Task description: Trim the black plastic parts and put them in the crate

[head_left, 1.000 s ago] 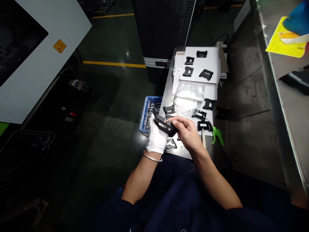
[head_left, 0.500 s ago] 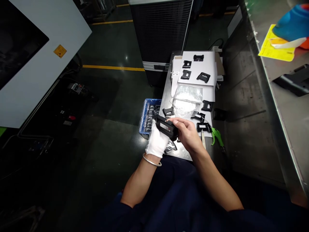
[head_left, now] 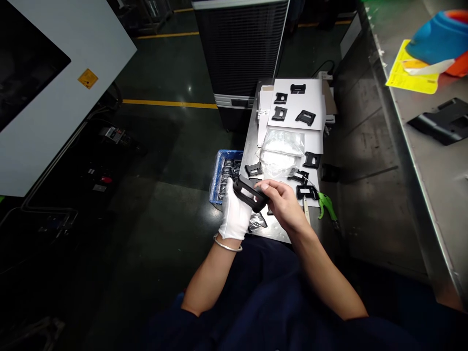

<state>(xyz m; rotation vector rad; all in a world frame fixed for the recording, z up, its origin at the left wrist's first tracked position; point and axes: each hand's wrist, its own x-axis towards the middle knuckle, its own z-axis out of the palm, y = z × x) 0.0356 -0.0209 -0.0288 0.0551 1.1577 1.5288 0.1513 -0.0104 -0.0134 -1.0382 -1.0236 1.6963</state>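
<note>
Black frame (head_left: pixel 250 202), long axis upper left to lower right, in left fingers' (head_left: pixel 229 189) and right fingers' (head_left: pixel 273 188) grip.

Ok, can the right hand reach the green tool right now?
Probably yes, once the right hand lets go of the black frame: the green tool lies close on that hand's right, with nothing tall between.

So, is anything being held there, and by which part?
A black frame-shaped part: the gloved left hand supports its left end and underside, the bare right hand grips its right end.

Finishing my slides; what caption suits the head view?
Gloved left hand and bare right hand hold a black frame, similar parts beyond.
</note>
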